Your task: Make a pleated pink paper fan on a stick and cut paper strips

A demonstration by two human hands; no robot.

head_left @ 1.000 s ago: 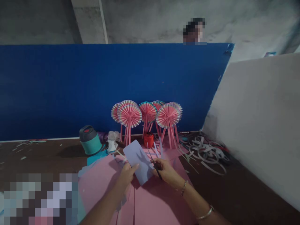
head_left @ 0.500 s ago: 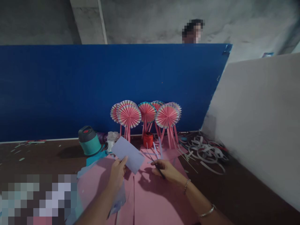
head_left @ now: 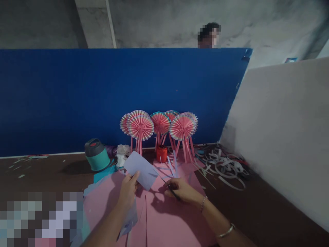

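A pale lavender paper sheet (head_left: 140, 169) is pinched at its lower left edge by my left hand (head_left: 130, 188), thumb on top. To its right, my right hand (head_left: 181, 190) is closed on dark-handled scissors (head_left: 172, 191), whose blades point up and left and reach the sheet's right edge. Both hands are above large pink paper sheets (head_left: 169, 219). Thin lavender strips (head_left: 175, 164) lie just beyond my right hand.
Pink pleated paper rosettes (head_left: 141, 128) on legs stand before a blue panel (head_left: 115, 82). Near them are a red container (head_left: 161, 153) and a teal jug (head_left: 97, 158). Curled white strips (head_left: 228, 168) lie at right. A person's head (head_left: 209, 36) shows behind the panel.
The scissors have tilted leftward, so their blades now meet the lavender sheet's edge. My left hand still grips the sheet in nearly the same spot.
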